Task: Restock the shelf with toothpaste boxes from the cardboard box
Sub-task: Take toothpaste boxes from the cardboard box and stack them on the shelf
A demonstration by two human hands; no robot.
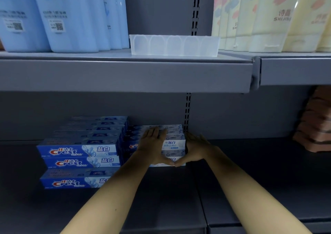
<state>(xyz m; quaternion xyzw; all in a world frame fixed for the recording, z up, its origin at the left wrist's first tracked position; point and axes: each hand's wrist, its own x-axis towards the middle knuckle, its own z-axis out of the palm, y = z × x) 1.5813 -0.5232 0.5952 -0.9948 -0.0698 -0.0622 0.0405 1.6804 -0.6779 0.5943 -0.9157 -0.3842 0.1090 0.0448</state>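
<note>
A grey metal shelf [161,198] runs along a grey back panel with a slotted upright. On it, against the panel, sits a stack of white toothpaste boxes [174,143], smooth printed card, long and flat. The left hand [152,144] lies with straight fingers over the stack's top and front; the right hand [195,148] presses flat against its right end, thumbs meeting below. Just left of the stack stand blue boxes [80,151]. Above the stack, an upper shelf [125,72] carries a clear plastic tray [174,44], pale blue bottles [59,17] and cream pouches [268,19].
</note>
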